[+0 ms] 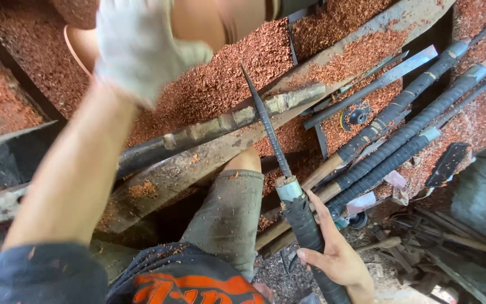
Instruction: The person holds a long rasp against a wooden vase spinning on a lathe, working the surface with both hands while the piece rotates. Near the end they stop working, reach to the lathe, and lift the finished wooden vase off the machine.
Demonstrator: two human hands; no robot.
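My right hand (333,253) grips the black-wrapped handle of a long turning chisel (302,217). Its dark, narrow blade (265,124) points up and away over a worn metal bar (226,125). My left hand (136,48), in a white work glove, is blurred and raised at the top of the view, against a pale, rounded wooden piece (198,22). Its fingertips are cut off by the frame edge, so I cannot tell its grip.
Red-brown wood shavings (226,73) cover the bench and boards. Several more long tools with black-wrapped handles (400,129) lie side by side at the right, beside a small round disc (358,116). My knee in grey shorts (226,214) is below the bar.
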